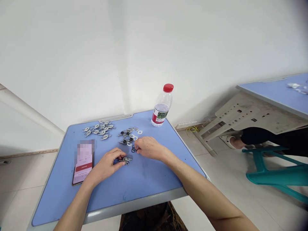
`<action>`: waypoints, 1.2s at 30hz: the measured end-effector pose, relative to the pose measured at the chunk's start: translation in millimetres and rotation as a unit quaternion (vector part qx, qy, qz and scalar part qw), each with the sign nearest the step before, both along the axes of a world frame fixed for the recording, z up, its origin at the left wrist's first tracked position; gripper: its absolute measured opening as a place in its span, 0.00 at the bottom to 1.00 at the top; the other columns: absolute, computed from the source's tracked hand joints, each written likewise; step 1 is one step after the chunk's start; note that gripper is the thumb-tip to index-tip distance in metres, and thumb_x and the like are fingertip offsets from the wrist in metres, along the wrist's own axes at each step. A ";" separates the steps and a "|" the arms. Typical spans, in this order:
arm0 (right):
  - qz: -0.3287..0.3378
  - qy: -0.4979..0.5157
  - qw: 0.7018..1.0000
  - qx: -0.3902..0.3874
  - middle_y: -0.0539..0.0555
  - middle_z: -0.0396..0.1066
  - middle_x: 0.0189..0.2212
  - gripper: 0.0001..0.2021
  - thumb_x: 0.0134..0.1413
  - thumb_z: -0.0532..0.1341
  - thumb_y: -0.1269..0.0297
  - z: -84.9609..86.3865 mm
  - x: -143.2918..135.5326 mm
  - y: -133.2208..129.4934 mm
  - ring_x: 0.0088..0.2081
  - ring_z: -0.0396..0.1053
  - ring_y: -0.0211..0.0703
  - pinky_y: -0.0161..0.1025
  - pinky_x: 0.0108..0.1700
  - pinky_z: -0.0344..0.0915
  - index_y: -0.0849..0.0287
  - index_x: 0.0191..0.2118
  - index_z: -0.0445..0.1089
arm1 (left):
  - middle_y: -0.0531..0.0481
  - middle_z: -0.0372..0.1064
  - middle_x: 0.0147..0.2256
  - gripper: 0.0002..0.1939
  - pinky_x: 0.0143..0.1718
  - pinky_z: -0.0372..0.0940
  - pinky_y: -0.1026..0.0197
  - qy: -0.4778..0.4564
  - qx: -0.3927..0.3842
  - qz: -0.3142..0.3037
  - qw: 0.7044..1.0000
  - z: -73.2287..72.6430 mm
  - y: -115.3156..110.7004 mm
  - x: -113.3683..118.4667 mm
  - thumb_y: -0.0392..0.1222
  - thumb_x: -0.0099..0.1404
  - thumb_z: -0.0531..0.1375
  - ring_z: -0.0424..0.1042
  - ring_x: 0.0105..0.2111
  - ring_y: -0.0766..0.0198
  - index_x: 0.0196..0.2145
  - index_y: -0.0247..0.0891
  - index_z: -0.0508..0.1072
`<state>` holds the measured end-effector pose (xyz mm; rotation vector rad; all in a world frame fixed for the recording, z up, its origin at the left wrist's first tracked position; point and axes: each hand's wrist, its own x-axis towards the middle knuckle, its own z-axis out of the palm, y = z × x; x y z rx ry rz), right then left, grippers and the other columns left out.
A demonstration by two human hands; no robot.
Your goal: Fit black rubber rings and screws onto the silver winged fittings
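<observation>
Between the thumb and fingers of my left hand (109, 163) is a small silver metal fitting (126, 160), held low over the blue desk top. My right hand (149, 147) has its fingers pinched together at a little group of black rubber rings (133, 149). Whether a ring is between those fingertips is hidden. Just beyond the rings lie several metal parts with round black pieces (124, 141), along with flat silver gaskets (140, 132). At the back left, several assembled-looking metal fittings (103, 132) form a loose cluster.
A phone (83, 163) with a lit screen lies on the desk (144, 192) at the left. A red-capped water bottle (160, 110) stands at the back right corner. To the right are a second desk (276, 96), a teal stool (276, 176) and another person's leg (260, 138).
</observation>
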<state>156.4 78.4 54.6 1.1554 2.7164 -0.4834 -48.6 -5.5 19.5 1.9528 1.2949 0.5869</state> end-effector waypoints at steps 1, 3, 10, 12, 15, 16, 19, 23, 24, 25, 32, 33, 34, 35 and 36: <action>-0.003 0.010 1.000 -0.004 0.55 0.75 0.33 0.06 0.52 0.59 0.71 0.6 0.8 0.4 0.35 0.70 0.43 0.32 0.29 0.53 0.60 0.35 0.73 | 0.48 0.67 0.38 0.10 0.41 0.64 0.59 0.000 0.000 0.000 1.000 0.0 -0.1 -0.1 0.40 0.63 0.57 0.67 0.37 0.61 0.43 0.39 0.71; -0.010 0.044 0.999 -0.021 0.54 0.75 0.31 0.06 0.52 0.58 0.72 3.1 3.1 1.3 0.33 0.69 0.41 0.32 0.29 0.53 0.60 0.32 0.73 | 0.48 0.67 0.38 0.10 0.41 0.64 0.59 0.000 0.000 0.001 1.000 -0.1 -0.1 -0.5 0.40 0.63 0.57 0.67 0.38 0.61 0.43 0.40 0.71; -0.007 0.196 0.970 -0.141 0.49 0.72 0.25 0.05 0.49 0.60 0.71 8.2 4.3 -1.5 0.27 0.65 0.35 0.30 0.29 0.56 0.61 0.29 0.74 | 0.48 0.68 0.38 0.09 0.40 0.63 0.59 0.001 -0.001 -0.005 1.000 1.0 0.3 -1.1 0.38 0.64 0.56 0.67 0.38 0.61 0.42 0.40 0.72; -0.005 0.221 0.960 -0.172 0.48 0.71 0.23 0.05 0.48 0.59 0.72 5.8 2.4 -4.2 0.26 0.63 0.34 0.30 0.29 0.56 0.61 0.29 0.74 | 0.48 0.68 0.38 0.09 0.39 0.63 0.60 0.004 0.002 -0.003 1.000 1.5 0.4 -0.9 0.38 0.64 0.56 0.68 0.38 0.61 0.42 0.40 0.72; -0.013 0.255 0.945 -0.205 0.47 0.70 0.23 0.07 0.47 0.58 0.72 3.6 -0.4 -8.5 0.25 0.62 0.33 0.30 0.28 0.56 0.61 0.28 0.74 | 0.48 0.69 0.39 0.09 0.40 0.63 0.60 0.005 0.011 0.008 1.000 3.0 0.2 -0.7 0.39 0.63 0.57 0.68 0.39 0.60 0.42 0.40 0.72; -0.017 0.263 0.940 -0.215 0.47 0.70 0.23 0.07 0.47 0.57 0.72 3.7 -1.2 -9.9 0.25 0.61 0.33 0.30 0.28 0.55 0.61 0.28 0.73 | 0.48 0.69 0.39 0.09 0.40 0.63 0.60 0.002 0.015 0.016 1.000 3.9 -0.1 -0.6 0.40 0.63 0.57 0.68 0.39 0.60 0.41 0.40 0.72; -0.032 0.290 0.927 -0.235 0.47 0.69 0.23 0.07 0.47 0.56 0.71 5.2 -3.9 -14.6 0.24 0.59 0.32 0.30 0.26 0.54 0.61 0.27 0.73 | 0.48 0.69 0.38 0.06 0.42 0.62 0.60 -0.022 0.022 0.034 0.999 8.9 -1.8 0.5 0.41 0.62 0.59 0.68 0.39 0.60 0.37 0.39 0.72; -0.050 0.324 0.915 -0.236 0.47 0.70 0.23 0.07 0.48 0.56 0.69 3.9 -8.6 -21.3 0.25 0.61 0.32 0.29 0.27 0.55 0.61 0.29 0.72 | 0.49 0.68 0.33 0.09 0.38 0.61 0.62 -0.066 0.017 0.034 0.997 17.3 -4.4 3.3 0.44 0.65 0.56 0.67 0.35 0.62 0.32 0.38 0.72; -0.052 0.328 0.913 -0.238 0.47 0.70 0.23 0.07 0.48 0.56 0.68 2.8 -9.7 -22.6 0.25 0.61 0.32 0.29 0.27 0.55 0.61 0.29 0.72 | 0.49 0.68 0.32 0.10 0.38 0.61 0.62 -0.077 0.018 0.034 0.996 18.7 -4.7 3.8 0.44 0.66 0.55 0.66 0.35 0.63 0.31 0.37 0.72; -0.053 0.330 0.911 -0.242 0.47 0.70 0.23 0.07 0.49 0.57 0.68 1.8 -10.7 -23.6 0.25 0.61 0.32 0.29 0.27 0.56 0.61 0.29 0.72 | 0.50 0.67 0.31 0.11 0.37 0.61 0.62 -0.088 0.018 0.036 0.995 19.7 -4.7 4.1 0.44 0.66 0.55 0.66 0.34 0.63 0.30 0.37 0.72; -0.058 0.328 0.908 -0.254 0.48 0.70 0.22 0.07 0.49 0.57 0.69 4.2 -11.4 -23.1 0.24 0.60 0.32 0.29 0.26 0.56 0.62 0.29 0.72 | 0.50 0.66 0.30 0.13 0.36 0.60 0.64 -0.125 0.000 0.060 0.990 16.1 -2.2 2.0 0.46 0.66 0.55 0.65 0.32 0.65 0.29 0.36 0.71; -0.054 0.326 0.911 -0.248 0.48 0.70 0.22 0.06 0.49 0.57 0.70 5.0 -11.0 -22.6 0.24 0.60 0.32 0.29 0.27 0.56 0.62 0.28 0.72 | 0.51 0.66 0.30 0.13 0.36 0.60 0.64 -0.125 -0.003 0.065 0.990 15.5 -2.1 1.8 0.46 0.65 0.55 0.65 0.32 0.65 0.29 0.36 0.70; -0.048 0.323 0.915 -0.238 0.48 0.69 0.22 0.06 0.48 0.57 0.70 5.6 -10.5 -22.1 0.24 0.60 0.32 0.29 0.27 0.56 0.62 0.28 0.72 | 0.51 0.66 0.30 0.13 0.36 0.60 0.64 -0.125 -0.006 0.071 0.990 15.1 -2.1 1.8 0.46 0.65 0.55 0.65 0.32 0.65 0.29 0.36 0.70; -0.040 0.321 0.919 -0.225 0.47 0.69 0.22 0.06 0.49 0.57 0.71 5.9 -9.9 -21.5 0.25 0.60 0.32 0.29 0.27 0.56 0.61 0.28 0.72 | 0.51 0.66 0.29 0.12 0.35 0.60 0.64 -0.122 -0.009 0.075 0.990 15.0 -2.2 1.8 0.46 0.65 0.55 0.64 0.32 0.65 0.29 0.36 0.70; -0.027 0.318 0.924 -0.211 0.47 0.68 0.23 0.06 0.49 0.57 0.71 5.8 -9.1 -20.7 0.25 0.60 0.32 0.29 0.28 0.56 0.61 0.29 0.72 | 0.51 0.65 0.29 0.12 0.35 0.60 0.64 -0.119 -0.010 0.078 0.990 15.1 -2.3 1.9 0.46 0.65 0.55 0.64 0.31 0.65 0.29 0.36 0.70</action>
